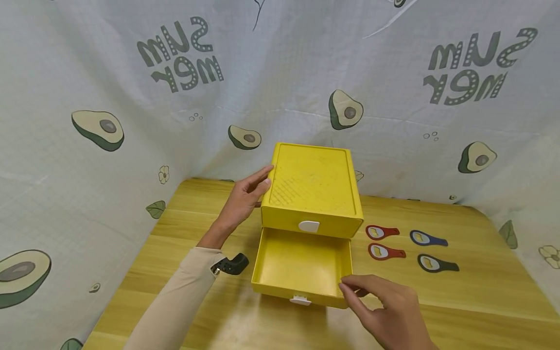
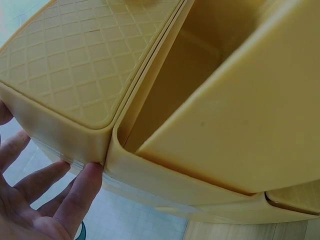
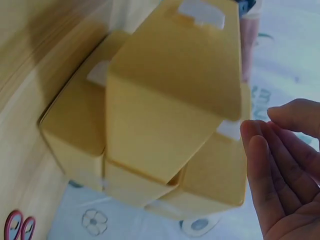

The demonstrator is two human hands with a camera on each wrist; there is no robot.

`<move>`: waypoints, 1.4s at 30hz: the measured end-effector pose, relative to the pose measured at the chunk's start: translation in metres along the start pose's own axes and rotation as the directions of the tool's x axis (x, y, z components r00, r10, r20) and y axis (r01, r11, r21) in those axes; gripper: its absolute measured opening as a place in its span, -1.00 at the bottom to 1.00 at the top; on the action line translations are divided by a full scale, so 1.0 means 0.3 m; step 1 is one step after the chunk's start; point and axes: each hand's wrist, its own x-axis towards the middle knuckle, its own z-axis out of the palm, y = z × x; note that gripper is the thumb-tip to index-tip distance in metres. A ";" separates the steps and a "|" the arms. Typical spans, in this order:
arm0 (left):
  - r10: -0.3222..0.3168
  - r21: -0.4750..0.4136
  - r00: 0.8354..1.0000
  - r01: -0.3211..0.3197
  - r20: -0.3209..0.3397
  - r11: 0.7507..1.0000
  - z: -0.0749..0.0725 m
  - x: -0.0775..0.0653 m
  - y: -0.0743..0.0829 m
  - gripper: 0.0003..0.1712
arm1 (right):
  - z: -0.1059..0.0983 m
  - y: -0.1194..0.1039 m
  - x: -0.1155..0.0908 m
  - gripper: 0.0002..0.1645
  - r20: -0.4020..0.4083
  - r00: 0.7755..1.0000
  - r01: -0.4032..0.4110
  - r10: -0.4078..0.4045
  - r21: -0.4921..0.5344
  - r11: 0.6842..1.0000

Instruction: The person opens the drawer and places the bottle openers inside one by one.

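Yellow drawer unit (image 1: 312,180) stood near the middle of the wooden tabletop (image 1: 477,304), its lower drawer (image 1: 302,260) open. The left grip (image 1: 243,198), unclenched, rested against the unit's left side. The right grip (image 1: 389,308), released, was at the drawer's front right corner; contact was unclear. Four bottle openers (image 1: 395,253) lay rightward.

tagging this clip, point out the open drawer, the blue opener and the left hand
Open drawer (image 1: 302,262): head view, on its bare inside floor.
Blue opener (image 1: 434,241): head view, where ring meets handle.
Left hand (image 1: 242,198): head view, on the back of the hand.
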 end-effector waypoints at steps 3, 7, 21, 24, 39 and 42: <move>0.003 0.005 1.000 -0.003 -0.003 1.000 -0.001 0.000 -0.001 -0.47 | -0.021 0.046 0.010 -0.92 -0.012 1.000 -0.026 0.025 -0.065 0.998; 0.007 -0.007 1.000 -0.007 -0.002 1.000 0.000 0.002 -0.001 -0.46 | -0.044 0.113 0.019 -0.61 -0.028 0.997 -0.079 0.075 -0.134 0.988; -0.009 0.002 1.000 0.009 -0.007 1.000 0.002 -0.001 0.000 -0.47 | -0.089 0.324 0.003 -0.79 0.111 0.936 -0.299 0.333 -0.245 0.922; -0.008 -0.001 1.000 0.008 -0.010 1.000 0.004 -0.002 0.003 -0.47 | -0.093 0.373 -0.003 -0.76 0.147 0.905 -0.353 0.399 -0.264 0.898; -0.015 -0.006 1.000 0.015 -0.010 1.000 0.004 -0.002 0.002 -0.46 | -0.070 0.561 -0.047 -0.72 0.332 0.802 -0.413 0.497 -0.292 0.862; -0.015 0.001 1.000 0.015 -0.007 1.000 0.003 -0.001 0.004 -0.46 | -0.062 0.588 -0.055 -0.76 0.334 0.793 -0.413 0.509 -0.319 0.853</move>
